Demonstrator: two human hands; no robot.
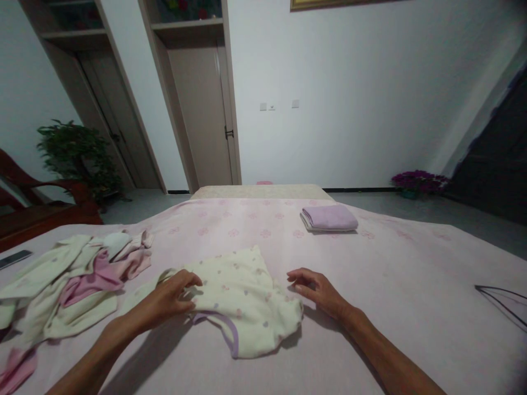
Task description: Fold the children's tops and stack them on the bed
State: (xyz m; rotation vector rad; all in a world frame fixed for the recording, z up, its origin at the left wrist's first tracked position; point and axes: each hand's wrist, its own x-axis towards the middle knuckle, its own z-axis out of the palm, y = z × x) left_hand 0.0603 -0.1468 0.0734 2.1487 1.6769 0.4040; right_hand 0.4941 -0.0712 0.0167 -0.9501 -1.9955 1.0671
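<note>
A cream child's top point(236, 296) with small printed motifs and a lilac-trimmed neckline lies spread and slightly rumpled in front of me. Over its left part is my left hand point(177, 291), thumb and fingers apart; whether the fingertips touch the cloth I cannot tell. My right hand point(315, 288) hovers just beyond the garment's right edge, fingers curved and parted, holding nothing. Part of one sleeve is hidden behind my left hand and forearm.
Left of the top is a loose pile of cream and pink clothes point(93, 274), with a phone point(15, 259) beside it. A folded lilac and white stack point(329, 218) sits toward the far right of the pink patterned sheet point(395, 285). Black cord point(500, 299) lies at the right.
</note>
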